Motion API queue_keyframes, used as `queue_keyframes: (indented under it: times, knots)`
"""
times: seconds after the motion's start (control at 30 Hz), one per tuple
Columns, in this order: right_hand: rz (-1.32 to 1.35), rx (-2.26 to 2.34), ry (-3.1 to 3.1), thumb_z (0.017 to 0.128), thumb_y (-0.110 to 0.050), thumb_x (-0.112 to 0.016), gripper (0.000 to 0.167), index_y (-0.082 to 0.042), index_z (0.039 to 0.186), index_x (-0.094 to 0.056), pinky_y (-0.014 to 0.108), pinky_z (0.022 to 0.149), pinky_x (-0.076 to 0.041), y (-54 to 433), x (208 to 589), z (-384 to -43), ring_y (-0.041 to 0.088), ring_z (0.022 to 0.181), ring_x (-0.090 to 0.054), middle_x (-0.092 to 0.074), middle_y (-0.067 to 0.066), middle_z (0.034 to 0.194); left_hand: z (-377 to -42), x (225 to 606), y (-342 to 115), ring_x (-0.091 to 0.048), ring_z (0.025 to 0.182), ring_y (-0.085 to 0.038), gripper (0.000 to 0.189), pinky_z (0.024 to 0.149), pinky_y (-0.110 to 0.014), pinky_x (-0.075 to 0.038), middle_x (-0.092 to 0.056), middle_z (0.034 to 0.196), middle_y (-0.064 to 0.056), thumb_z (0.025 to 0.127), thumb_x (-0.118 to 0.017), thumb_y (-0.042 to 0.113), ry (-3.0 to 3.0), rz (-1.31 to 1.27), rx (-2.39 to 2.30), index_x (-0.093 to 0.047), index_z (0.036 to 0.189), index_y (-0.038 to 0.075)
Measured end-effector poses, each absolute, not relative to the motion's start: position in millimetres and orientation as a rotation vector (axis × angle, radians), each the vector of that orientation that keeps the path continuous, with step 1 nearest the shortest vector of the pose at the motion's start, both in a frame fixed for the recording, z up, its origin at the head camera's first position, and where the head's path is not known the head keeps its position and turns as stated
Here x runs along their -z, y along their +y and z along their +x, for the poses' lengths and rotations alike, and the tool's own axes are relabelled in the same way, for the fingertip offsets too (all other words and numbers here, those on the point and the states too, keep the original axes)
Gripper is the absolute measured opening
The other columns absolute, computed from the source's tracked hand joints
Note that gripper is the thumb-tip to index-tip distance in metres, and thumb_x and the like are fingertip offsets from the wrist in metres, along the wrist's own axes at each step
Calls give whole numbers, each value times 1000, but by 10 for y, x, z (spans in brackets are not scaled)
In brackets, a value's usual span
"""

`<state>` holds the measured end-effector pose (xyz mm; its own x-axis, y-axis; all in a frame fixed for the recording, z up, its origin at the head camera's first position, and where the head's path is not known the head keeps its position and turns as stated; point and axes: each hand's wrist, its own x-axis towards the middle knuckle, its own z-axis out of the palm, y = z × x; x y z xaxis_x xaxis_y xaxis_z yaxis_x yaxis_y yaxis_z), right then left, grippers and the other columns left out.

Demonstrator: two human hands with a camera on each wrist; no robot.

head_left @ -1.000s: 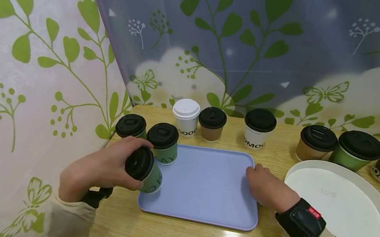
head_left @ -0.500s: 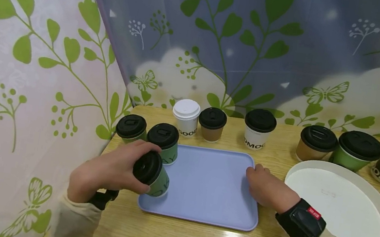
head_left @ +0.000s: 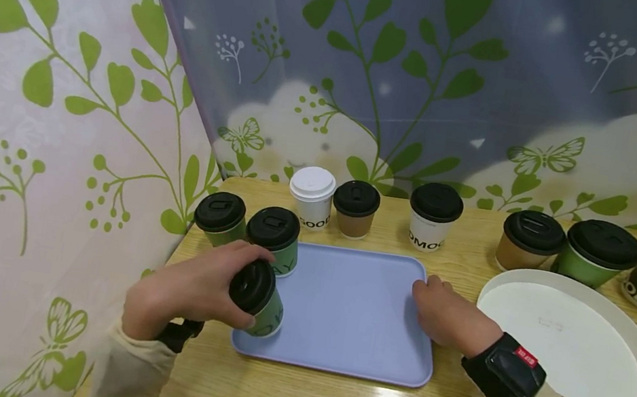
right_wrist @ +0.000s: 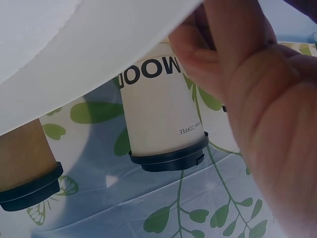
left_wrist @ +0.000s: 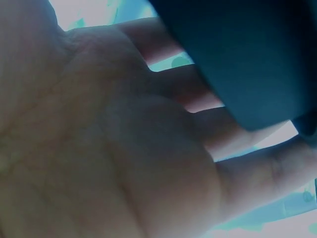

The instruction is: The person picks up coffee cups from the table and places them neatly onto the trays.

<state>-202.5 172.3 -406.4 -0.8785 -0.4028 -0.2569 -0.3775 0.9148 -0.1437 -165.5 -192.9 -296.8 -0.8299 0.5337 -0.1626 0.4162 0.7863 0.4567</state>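
My left hand (head_left: pixel 198 280) grips a green paper coffee cup (head_left: pixel 268 320) by its black lid, thumb on the near side and fingers round the far side. That cup stands at the near left corner of a pale blue tray (head_left: pixel 347 312). In the left wrist view the palm (left_wrist: pixel 114 139) shows, with a dark shape covering part of the fingers. Behind the held cup, a second green cup (head_left: pixel 283 260) sits at the tray's far left corner. My right hand (head_left: pixel 449 314) holds the tray's right edge, its fingertips hidden.
A third green cup (head_left: pixel 222 220) is left of the tray. Behind stand a white-lidded cup (head_left: pixel 312 199), a brown cup (head_left: pixel 355 211) and a white cup (head_left: pixel 431 219). A round white tray (head_left: pixel 568 345) lies right, with several cups behind it. A patterned cloth (head_left: pixel 376 63) hangs behind.
My left hand has moved the green cup right and slightly nearer, over the tray's near left corner. The right hand and the tray have stayed put.
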Motion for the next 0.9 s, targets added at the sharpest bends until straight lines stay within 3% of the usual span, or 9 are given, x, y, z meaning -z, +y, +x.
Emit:
queue_keyframes:
  times: [0.9]
  knots:
    - [-548, 140, 2773, 101, -4, -59, 23, 10, 120, -57, 46, 80, -58, 1723, 4089, -2045, 31, 90, -59, -56, 23, 102, -1674, 3012, -1844, -55, 115, -26, 78, 96, -45, -48, -55, 133, -11, 74, -91, 20, 2659, 696, -570, -55, 141, 9]
